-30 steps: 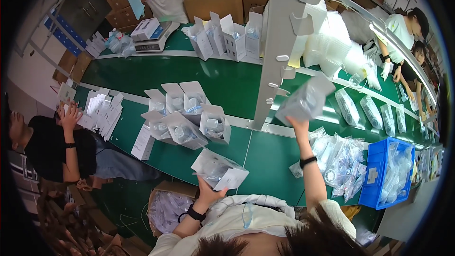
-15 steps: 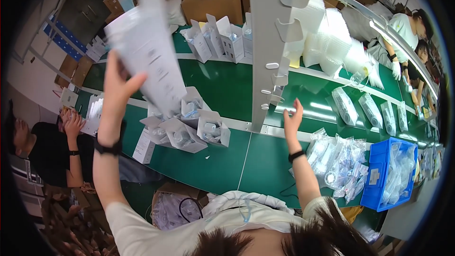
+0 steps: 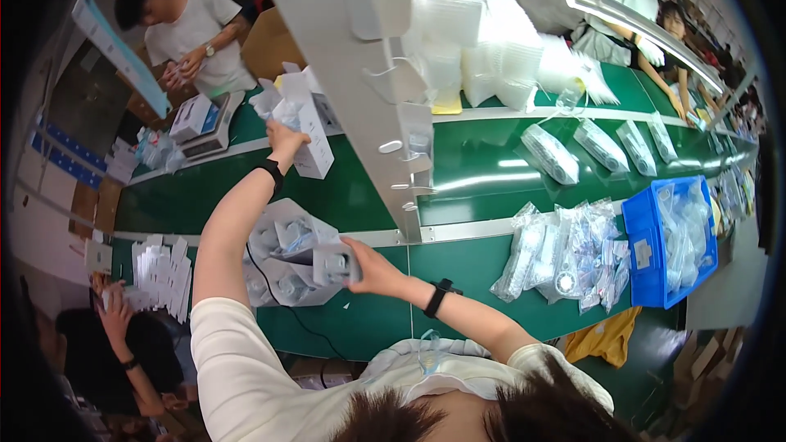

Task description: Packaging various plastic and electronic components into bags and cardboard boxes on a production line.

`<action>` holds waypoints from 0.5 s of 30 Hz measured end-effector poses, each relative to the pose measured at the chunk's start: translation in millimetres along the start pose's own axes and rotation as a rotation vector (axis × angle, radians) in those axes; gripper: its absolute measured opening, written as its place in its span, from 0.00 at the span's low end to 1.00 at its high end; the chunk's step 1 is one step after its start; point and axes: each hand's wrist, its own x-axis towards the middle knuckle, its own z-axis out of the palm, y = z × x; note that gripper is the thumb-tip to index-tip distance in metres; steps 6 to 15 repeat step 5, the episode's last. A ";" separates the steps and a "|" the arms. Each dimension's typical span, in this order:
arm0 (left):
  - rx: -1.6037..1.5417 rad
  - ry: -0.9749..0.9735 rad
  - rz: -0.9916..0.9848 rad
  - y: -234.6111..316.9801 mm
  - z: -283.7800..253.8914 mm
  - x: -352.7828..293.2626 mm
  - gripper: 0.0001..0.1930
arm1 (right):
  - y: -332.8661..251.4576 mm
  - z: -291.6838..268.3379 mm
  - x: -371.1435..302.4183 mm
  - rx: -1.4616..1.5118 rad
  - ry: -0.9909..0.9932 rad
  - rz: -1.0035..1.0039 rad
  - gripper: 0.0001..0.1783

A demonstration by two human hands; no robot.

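My left hand (image 3: 288,141) reaches to the far side of the green belt, its fingers closed on an open-topped white carton (image 3: 314,147) with bagged contents near its top. My right hand (image 3: 375,270) grips the side of another open white carton (image 3: 336,264), at the right end of a cluster of open cartons (image 3: 288,219) on the near bench. Clear bagged parts fill the cluster's cartons. My left forearm passes over the cluster's left side and hides part of it.
A grey post (image 3: 327,57) rises between my left hand and the bubble bags (image 3: 499,53). Bagged parts (image 3: 565,254) and a blue bin (image 3: 643,254) are at right. Flat white cartons (image 3: 160,274) lie at left beside a co-worker. A black cable (image 3: 286,308) crosses the near bench.
My left hand has gone from above the near cartons to the far side of the belt. The right hand has moved from beside the post onto a near carton. The view has shifted.
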 end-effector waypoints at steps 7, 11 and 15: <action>-0.127 -0.091 -0.060 -32.9 38.1 8.7 0.46 | -27.1 -67.0 -55.9 0.057 -0.146 0.064 0.39; -0.127 -0.091 -0.060 -32.9 38.1 8.7 0.46 | -27.1 -67.0 -55.9 0.057 -0.146 0.064 0.39; -0.127 -0.091 -0.060 -32.9 38.1 8.7 0.46 | -27.1 -67.0 -55.9 0.057 -0.146 0.064 0.39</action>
